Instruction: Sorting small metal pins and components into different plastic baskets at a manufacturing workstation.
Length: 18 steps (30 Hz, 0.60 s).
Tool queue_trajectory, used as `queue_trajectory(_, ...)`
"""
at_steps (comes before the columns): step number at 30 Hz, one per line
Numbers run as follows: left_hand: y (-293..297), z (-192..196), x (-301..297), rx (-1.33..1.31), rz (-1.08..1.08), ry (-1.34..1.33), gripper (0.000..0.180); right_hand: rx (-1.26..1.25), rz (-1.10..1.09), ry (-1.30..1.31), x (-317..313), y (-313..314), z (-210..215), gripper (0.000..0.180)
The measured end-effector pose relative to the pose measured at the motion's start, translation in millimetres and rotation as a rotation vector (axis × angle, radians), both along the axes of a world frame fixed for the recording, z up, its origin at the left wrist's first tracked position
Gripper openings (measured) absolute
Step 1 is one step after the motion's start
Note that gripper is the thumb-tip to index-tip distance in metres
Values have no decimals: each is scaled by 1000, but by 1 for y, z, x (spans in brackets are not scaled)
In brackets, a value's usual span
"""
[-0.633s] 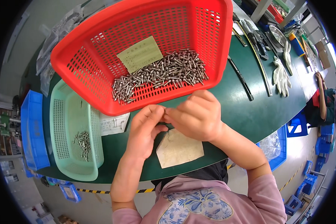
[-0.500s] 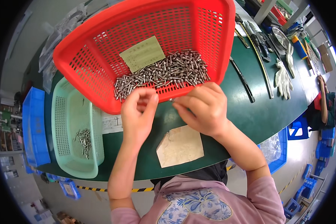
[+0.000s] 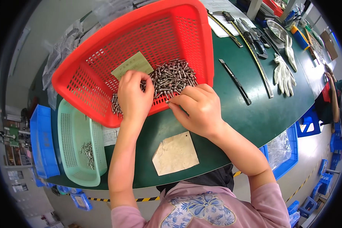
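Note:
A red perforated basket (image 3: 76, 76) stands tilted before me, holding a pile of small metal screw-like pins (image 3: 174, 76) and a pale green paper slip (image 3: 131, 64). My left hand (image 3: 134, 97) reaches over its near rim to the pile, fingers curved and thumb apart, the fingertips partly hidden. At the rim's right part, my right hand (image 3: 201, 110) pinches one small metal pin (image 3: 168, 102) between thumb and forefinger; most of it is covered. To the left, a light green basket (image 3: 79, 173) contains a smaller group of similar pins (image 3: 88, 155).
A worn beige card (image 3: 175, 154) lies on the green table (image 3: 231, 114). Farther right are a black utility knife (image 3: 235, 81), a yellow measuring tape (image 3: 256, 60) and white gloves (image 3: 284, 76). A blue bin (image 3: 45, 140) flanks the green basket. A person's arm shows at far right.
My left hand has moved up over the rim into the red basket, to the pile. My right hand still pinches a pin. The view has shifted slightly.

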State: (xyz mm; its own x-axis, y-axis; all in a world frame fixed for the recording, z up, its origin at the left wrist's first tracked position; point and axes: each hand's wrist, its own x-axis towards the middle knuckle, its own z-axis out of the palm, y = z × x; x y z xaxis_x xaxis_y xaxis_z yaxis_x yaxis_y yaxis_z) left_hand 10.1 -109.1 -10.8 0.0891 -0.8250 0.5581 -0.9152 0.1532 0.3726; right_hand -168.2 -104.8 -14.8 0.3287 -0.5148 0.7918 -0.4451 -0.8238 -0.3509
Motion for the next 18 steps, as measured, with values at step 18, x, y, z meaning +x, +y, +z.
queue_trajectory(18, 103, -6, 2, 507, -392, 1476, 10, 881, 521, -203, 4, 23, 2, 9)
